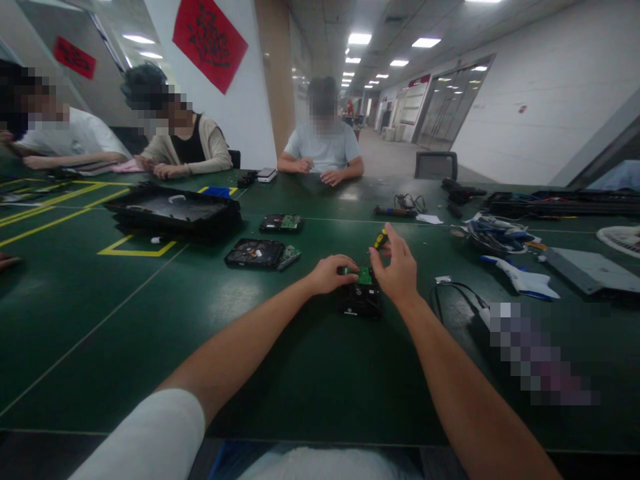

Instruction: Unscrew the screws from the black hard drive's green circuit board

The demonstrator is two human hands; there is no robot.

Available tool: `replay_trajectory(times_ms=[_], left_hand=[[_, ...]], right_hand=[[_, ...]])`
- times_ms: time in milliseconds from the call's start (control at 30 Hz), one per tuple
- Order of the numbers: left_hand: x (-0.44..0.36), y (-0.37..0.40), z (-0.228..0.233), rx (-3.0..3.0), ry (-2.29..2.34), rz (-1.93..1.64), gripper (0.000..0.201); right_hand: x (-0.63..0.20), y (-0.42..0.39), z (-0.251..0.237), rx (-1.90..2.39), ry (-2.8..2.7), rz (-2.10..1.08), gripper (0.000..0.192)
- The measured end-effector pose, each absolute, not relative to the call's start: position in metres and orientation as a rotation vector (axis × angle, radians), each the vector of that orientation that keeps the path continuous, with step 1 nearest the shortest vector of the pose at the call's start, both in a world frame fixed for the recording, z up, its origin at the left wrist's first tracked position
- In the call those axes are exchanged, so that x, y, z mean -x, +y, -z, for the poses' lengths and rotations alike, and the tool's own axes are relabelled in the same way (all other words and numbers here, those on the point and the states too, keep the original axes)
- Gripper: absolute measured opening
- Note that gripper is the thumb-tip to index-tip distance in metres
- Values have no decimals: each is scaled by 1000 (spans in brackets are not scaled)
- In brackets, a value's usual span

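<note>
Plainly, the left hand (331, 273) touches a boxy drive (361, 304).

The left hand (333, 275) touches a black drive (361, 303) on the green surface (295, 393); the right hand (399, 270) holds a yellow-and-black screwdriver (381, 239) near it. Across sits a person (323, 148); a black tray (173, 208) lies farther left.
</note>
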State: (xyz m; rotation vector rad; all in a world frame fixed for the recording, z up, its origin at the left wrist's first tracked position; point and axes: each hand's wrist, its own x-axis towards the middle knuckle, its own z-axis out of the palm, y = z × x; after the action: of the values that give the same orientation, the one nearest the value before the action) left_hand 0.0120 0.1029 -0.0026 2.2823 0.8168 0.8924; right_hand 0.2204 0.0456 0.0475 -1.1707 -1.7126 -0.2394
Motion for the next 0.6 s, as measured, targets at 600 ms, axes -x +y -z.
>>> replay_trajectory(times_ms=[600], left_hand=[[-13,104,5,-2273,800,-906,28]], right_hand=[[-221,45,-48,1163,-1711,230,65]])
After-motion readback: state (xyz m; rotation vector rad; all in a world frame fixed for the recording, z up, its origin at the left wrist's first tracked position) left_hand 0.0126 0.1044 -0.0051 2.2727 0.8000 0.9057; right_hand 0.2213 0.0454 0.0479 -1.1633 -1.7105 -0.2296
